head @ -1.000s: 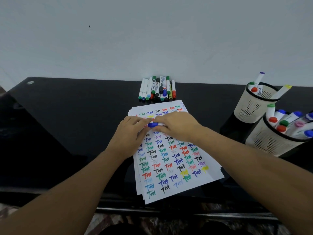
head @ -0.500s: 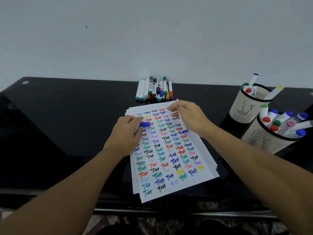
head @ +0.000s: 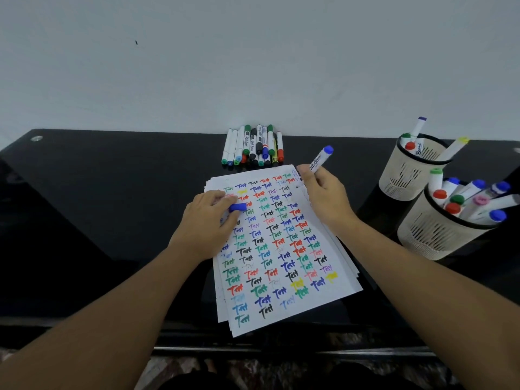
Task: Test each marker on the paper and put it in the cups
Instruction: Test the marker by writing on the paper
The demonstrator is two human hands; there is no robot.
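A stack of white paper covered in coloured "Test" words lies in front of me on the black table. My right hand grips a white marker with a blue end at the sheet's top right corner, its tip down by the paper. My left hand rests on the paper's left side and pinches the marker's blue cap. Two beige mesh cups, the far cup and the near cup, stand at the right with several markers in them.
A row of several capped markers lies against the white wall behind the paper. The table's left half is bare black glass. The front edge of the table runs just below the paper.
The marker was uncapped: my hands pulled apart, the left one keeping the blue cap. My right hand carried the marker up to the paper's top right corner.
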